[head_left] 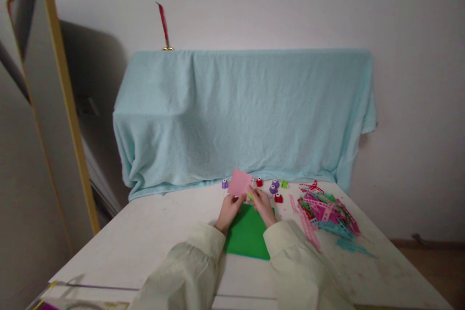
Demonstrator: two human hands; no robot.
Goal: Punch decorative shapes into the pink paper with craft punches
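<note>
My left hand (228, 211) holds a pink sheet of paper (240, 182) by its lower edge, raised a little above the white table (145, 237). My right hand (262, 206) is at the sheet's lower right corner, gripping a small green punch (250, 197) against it. Both hands hover over a green sheet (248, 237) lying flat on the table. Just behind the hands stand several small craft punches, purple (224, 184), red (278, 198) and green (284, 184).
A heap of pink, green and blue punched paper strips (327, 213) lies to the right. A light blue towel (243, 111) drapes over something at the table's back. A mirror with a yellow frame (61, 106) leans at left.
</note>
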